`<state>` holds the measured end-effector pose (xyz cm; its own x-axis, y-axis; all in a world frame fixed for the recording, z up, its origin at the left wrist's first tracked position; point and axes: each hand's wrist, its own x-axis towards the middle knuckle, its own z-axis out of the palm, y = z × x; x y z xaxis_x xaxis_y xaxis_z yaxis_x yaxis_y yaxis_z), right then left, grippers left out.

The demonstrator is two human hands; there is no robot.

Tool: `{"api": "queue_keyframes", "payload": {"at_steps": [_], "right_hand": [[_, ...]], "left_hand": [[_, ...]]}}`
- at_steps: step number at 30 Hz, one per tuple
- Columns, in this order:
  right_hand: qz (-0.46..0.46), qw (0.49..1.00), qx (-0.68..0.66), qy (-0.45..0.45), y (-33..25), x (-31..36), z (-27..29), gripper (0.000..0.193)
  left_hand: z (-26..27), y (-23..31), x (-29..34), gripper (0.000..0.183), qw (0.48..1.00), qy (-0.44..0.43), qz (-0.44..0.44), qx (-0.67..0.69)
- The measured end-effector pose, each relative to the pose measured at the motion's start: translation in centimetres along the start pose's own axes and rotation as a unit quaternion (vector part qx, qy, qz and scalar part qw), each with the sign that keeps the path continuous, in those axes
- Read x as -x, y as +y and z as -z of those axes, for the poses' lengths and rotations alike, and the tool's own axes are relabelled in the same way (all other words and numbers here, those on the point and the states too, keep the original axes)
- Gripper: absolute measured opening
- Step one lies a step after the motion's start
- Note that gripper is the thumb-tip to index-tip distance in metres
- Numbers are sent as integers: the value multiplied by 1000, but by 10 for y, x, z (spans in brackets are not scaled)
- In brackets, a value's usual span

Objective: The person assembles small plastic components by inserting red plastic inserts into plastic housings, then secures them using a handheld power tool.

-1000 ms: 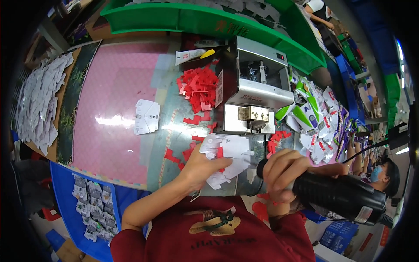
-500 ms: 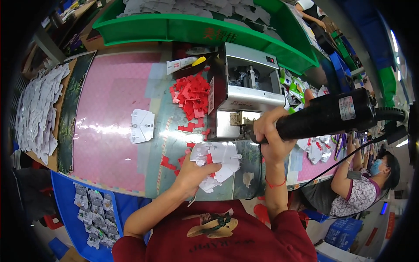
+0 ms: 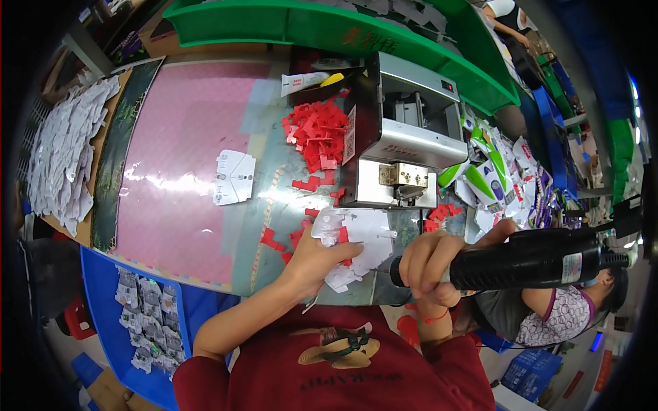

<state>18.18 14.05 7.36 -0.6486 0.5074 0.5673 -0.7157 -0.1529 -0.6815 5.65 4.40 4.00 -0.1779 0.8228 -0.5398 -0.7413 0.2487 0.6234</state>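
My left hand (image 3: 308, 264) grips a white plastic shell part (image 3: 370, 236) near the table's front edge, thumb across its face. A small red plastic piece (image 3: 344, 235) sits against the shell by the thumb. With its fingers wrapped round the grip, my right hand (image 3: 430, 266) holds a black electric screwdriver (image 3: 524, 260) nearly level. The driver's bit points left at the shell's lower right side; whether it touches cannot be made out. Beyond the hands stands a silver and black screw feeder (image 3: 418, 140), its metal outlet block (image 3: 406, 176) facing me.
A heap of red pieces (image 3: 319, 130) lies left of the feeder. One white shell (image 3: 234, 177) rests on the pink mat. Stacked white parts (image 3: 68, 154) fill the far left. Green-and-white shells (image 3: 490, 178) lie right. A green bin (image 3: 295, 34) stands behind, a blue bin (image 3: 175, 329) lower left.
My right hand has drawn the screwdriver back from the feeder's outlet toward me, its bit now by the white shell. The left hand still holds the shell. The whole view has shifted slightly.
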Motion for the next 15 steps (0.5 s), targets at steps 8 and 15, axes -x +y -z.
{"api": "queue_keyframes", "payload": {"at_steps": [8,15], "right_hand": [[-62,979,95,-167,-6,-7,5,92],[-18,985,37,-168,4,-6,-7,89]], "left_hand": [[-2,-4,2,35,1000,-15,0,1],[1,2,0,46,997,-56,53,-17]]}}
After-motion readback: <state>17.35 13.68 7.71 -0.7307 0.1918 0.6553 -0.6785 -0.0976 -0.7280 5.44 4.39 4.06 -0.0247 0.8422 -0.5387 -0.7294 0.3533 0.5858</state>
